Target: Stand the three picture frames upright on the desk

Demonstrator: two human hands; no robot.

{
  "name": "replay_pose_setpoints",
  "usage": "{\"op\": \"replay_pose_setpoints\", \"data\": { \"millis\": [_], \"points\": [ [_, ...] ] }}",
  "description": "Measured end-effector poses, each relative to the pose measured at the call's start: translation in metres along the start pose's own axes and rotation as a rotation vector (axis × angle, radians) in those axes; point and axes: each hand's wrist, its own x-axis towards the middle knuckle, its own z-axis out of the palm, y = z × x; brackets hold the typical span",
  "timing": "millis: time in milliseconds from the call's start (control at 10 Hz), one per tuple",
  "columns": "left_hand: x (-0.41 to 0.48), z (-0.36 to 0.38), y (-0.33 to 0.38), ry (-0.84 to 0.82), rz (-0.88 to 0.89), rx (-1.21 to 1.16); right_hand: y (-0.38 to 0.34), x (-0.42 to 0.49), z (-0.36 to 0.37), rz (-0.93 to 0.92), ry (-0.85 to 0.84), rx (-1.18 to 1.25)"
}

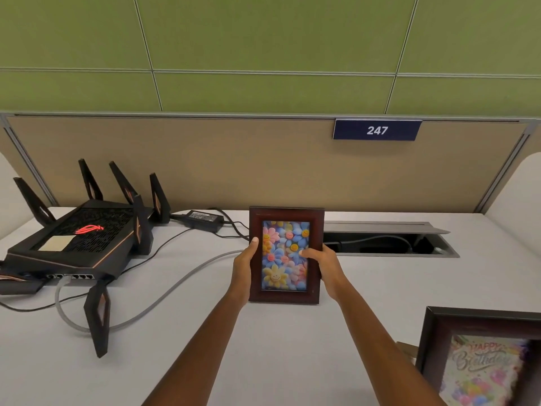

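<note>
A dark red wooden picture frame [286, 213] with a picture of smiling flowers stands upright in portrait on the white desk [292, 347], its bottom edge on the desk top. My left hand [244, 266] grips its left side, thumb on the front. My right hand [326, 266] grips its right side, thumb on the glass. A second dark frame [433, 341] with a "Happy Birthday" picture stands at the lower right, cut off by the image edge. No third frame is in view.
A black router [79, 238] with several antennas sits at the left, with a power brick [205, 219] and cables, one grey cable [181, 282] running toward the frame. An open cable tray [389, 238] lies right behind the frame. A beige partition [234, 165] backs the desk.
</note>
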Motion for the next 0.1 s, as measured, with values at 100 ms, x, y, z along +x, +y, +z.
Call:
{"op": "replay_pose_setpoints", "data": {
  "millis": [100],
  "points": [
    [-0.0041, -0.0019, -0.0100, 0.009, 0.001, 0.056, 0.0071, -0.0050, 0.0011, -0.034, 0.027, -0.076]
  ]
}}
